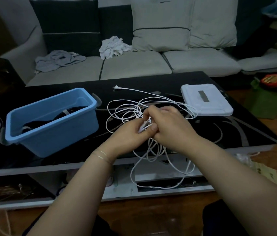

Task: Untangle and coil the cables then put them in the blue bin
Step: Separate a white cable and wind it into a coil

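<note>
Dim, bluish pic; soft blur, wide-angle bend at edges.

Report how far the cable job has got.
Done: dark cables already lie in the blue bin. In hand: the left hand and right hand both grip the tangled white cable, its plug lying loose on the table. Left: untangling, coiling and binning it.

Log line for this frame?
phase: untangling | left hand, right hand: pinch tangled white cable | blue plastic bin: holds black cables
</note>
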